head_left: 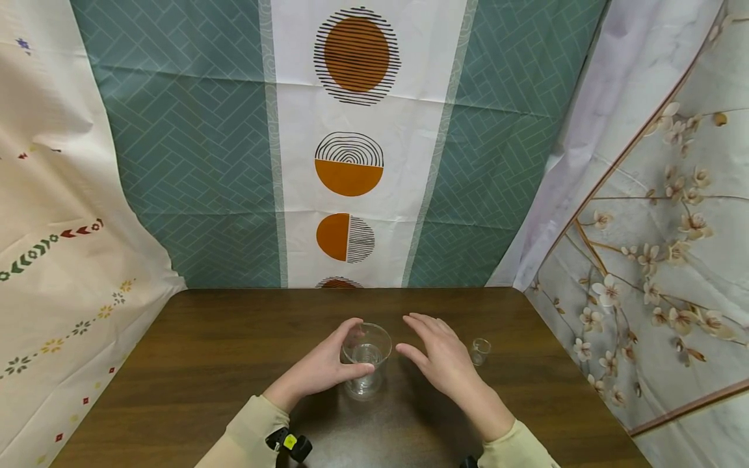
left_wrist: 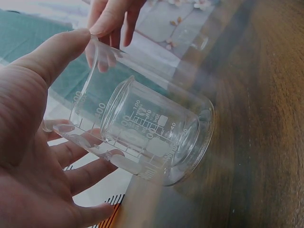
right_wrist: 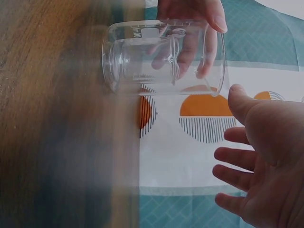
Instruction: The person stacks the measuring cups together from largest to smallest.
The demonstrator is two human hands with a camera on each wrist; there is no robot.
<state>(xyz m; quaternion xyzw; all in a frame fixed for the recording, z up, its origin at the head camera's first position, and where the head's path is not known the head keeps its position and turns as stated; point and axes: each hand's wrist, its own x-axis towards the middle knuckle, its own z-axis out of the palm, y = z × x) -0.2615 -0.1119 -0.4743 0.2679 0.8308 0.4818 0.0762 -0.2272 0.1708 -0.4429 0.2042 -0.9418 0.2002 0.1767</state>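
A large clear glass beaker (head_left: 377, 364) with white graduations stands on the table, and a smaller glass beaker (left_wrist: 156, 118) sits inside it. My left hand (head_left: 329, 364) holds the large beaker near its rim, thumb on the near side and fingers around the far side. To the right of the beakers, my right hand (head_left: 441, 354) hovers with its fingers spread, apart from the glass. The right wrist view shows this right hand (right_wrist: 270, 156) with nothing in its palm.
A tiny glass beaker (head_left: 480, 351) stands on the brown wooden table (head_left: 234, 338), just right of my right hand. A patterned curtain (head_left: 199, 162) hangs behind the table's far edge, with fabric (head_left: 643, 273) along the right side.
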